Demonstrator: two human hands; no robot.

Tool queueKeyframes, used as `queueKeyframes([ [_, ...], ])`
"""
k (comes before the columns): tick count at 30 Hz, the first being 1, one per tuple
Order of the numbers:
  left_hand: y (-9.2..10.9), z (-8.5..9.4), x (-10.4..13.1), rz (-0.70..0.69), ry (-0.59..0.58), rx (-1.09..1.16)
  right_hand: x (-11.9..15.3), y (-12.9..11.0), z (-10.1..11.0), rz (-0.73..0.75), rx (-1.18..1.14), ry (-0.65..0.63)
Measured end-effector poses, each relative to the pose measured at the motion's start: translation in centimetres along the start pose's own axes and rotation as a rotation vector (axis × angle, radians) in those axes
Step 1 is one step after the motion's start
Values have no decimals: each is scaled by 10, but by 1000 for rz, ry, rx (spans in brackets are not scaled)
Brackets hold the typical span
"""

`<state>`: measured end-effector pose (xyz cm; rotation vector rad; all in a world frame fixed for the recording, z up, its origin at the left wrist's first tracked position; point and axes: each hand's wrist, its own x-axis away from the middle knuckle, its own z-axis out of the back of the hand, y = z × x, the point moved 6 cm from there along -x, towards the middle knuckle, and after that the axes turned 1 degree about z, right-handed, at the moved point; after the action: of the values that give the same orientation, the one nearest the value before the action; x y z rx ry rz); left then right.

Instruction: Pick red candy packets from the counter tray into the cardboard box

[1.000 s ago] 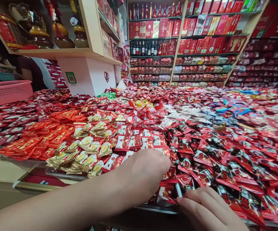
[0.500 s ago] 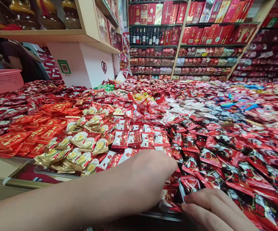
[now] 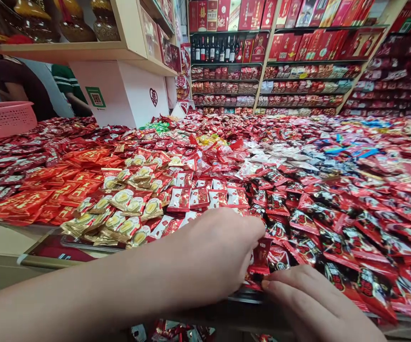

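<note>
My left hand [image 3: 223,249] reaches in from the left with its fingers curled over a small red packet [image 3: 261,256] near the counter's front edge; its fingertips are mostly hidden. Close beside it, at the lower right, my right hand [image 3: 308,294] has its fingers together, their tips touching the lower edge of the packets. Red-and-white packets [image 3: 179,198] lie in rows beyond my left hand. Black-and-red packets [image 3: 337,242] spread to the right of both hands. Gold-and-red packets [image 3: 134,204] are piled to the left.
Bright red-orange packets [image 3: 27,205] lie farther left, near a pink basket [image 3: 5,121]. A white pillar [image 3: 112,95] stands under a wooden shelf [image 3: 66,53]. Shelves with bottles [image 3: 203,50] and boxes line the back. Two people stand at the far left. More packets lie below the counter edge.
The view has shifted slightly. A standing red packet now shows between my hands, where a pale edge was seen before. A green-striped sleeve has come into view behind the pillar.
</note>
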<state>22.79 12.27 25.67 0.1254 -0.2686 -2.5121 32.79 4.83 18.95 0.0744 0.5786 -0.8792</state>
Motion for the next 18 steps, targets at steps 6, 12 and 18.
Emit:
queueKeyframes([
  [6, 6, -12, -3, -87, -110, -6, -2, -4, 4, -149, -78, 6],
  [12, -1, -11, -6, -41, -127, -63, -15, -6, 11, -147, -53, 77],
  [18, 2, -22, -10, -19, -198, -72, -16, -5, 6, -180, -64, 16],
])
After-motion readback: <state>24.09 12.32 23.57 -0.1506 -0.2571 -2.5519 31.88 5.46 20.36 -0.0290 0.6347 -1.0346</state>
